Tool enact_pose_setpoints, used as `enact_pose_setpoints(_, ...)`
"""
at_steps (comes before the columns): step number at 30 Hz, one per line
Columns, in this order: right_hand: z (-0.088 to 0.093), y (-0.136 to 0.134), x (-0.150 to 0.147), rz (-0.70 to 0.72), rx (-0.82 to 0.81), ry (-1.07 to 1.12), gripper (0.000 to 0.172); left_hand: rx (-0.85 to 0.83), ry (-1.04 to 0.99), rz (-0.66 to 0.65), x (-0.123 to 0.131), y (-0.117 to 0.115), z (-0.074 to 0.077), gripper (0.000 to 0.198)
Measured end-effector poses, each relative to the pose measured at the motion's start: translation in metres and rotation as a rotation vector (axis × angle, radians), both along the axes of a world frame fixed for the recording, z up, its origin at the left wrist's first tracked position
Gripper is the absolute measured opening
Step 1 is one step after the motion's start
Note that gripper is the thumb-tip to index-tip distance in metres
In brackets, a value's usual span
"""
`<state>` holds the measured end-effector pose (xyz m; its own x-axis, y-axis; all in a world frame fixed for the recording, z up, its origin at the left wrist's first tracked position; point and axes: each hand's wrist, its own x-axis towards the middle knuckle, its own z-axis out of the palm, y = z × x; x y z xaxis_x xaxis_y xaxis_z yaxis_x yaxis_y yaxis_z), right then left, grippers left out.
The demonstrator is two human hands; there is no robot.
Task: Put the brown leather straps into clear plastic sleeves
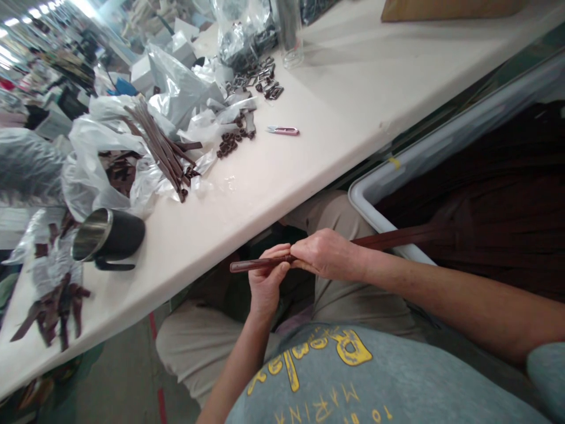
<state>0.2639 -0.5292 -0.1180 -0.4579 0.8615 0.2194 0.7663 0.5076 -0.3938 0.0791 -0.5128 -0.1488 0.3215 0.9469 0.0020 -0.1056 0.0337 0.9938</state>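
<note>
A long brown leather strap (241, 266) runs through both hands above my lap. Near its rounded end, my left hand (268, 277) pinches it between thumb and fingers. Just to the right, my right hand (329, 254) is closed on the same strap, the two hands nearly touching. Behind the right wrist the strap reaches back over the rim of a white bin (375, 215). What lies under the right fingers is hidden. On the table by the hands lies a small pair of pink-handled thread snips (283, 131).
The white table (247, 182) carries a bundle of brown strips (159, 141), small brown loops (229, 144), metal buckles (267, 79), plastic bags (176, 88) and a dark metal mug (115, 235). Brown straps (477, 218) fill the bin at right. A cardboard box (445, 9) stands at the back.
</note>
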Motion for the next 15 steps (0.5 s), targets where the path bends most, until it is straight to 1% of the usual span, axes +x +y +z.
enact_pose_setpoints(3,0.000,0.003,0.002,-0.013,-0.034,0.031,0.036,0.049,0.034,0.042,-0.004,0.005,0.003,0.014)
enact_pose_setpoints(6,0.001,0.004,0.008,-0.001,-0.048,0.079,0.034,0.072,0.022,0.080,-0.010,0.007,0.005,0.013)
enact_pose_setpoints(9,0.000,0.003,0.010,0.009,-0.011,0.076,0.037,0.064,-0.015,0.055,-0.013,0.005,0.004,0.014)
enact_pose_setpoints(12,-0.001,0.000,0.007,0.037,0.039,0.050,0.042,0.036,-0.011,0.019,-0.011,0.001,0.004,0.016)
enact_pose_setpoints(15,-0.002,-0.001,0.003,0.037,0.044,0.033,0.036,-0.008,-0.002,-0.023,-0.005,-0.003,0.005,0.018)
